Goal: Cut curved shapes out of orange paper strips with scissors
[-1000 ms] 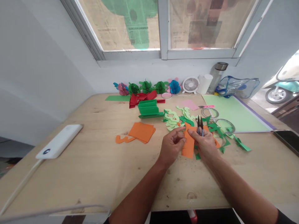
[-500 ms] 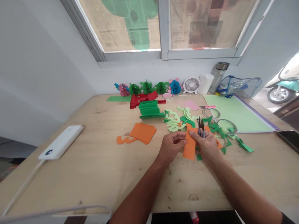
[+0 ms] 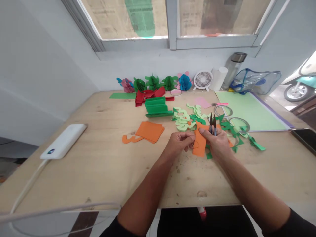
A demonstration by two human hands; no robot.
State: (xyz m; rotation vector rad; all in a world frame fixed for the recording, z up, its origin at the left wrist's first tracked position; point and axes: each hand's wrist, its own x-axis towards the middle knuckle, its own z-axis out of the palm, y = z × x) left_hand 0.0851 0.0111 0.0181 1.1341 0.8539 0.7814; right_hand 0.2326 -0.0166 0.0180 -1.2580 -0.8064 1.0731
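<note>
A strip of orange paper [image 3: 199,147] with a thin curved line drawn on it stands between my hands, over the table. My right hand [image 3: 218,143] pinches it under the thumb and also holds a pair of small scissors [image 3: 212,123], blades pointing up and away from me. On the strip's left edge, the curled fingers of my left hand [image 3: 181,143] are closed against the paper; their tips are partly hidden. Left of my hands lie a stack of orange paper squares [image 3: 150,131] and a wavy orange cutout [image 3: 129,139].
Light green wavy cutouts [image 3: 182,118] and dark green scraps [image 3: 225,126] lie beyond my hands. Folded green paper [image 3: 155,106], red paper pieces [image 3: 148,95], tape rings [image 3: 223,111] and a light green sheet [image 3: 256,113] are farther back. A white power strip [image 3: 64,141] sits left, a phone [image 3: 304,138] right.
The view has tilted down slightly, so things sit higher in the picture. The orange strip has turned a little and its drawn line shows now. My right hand keeps the scissors.
</note>
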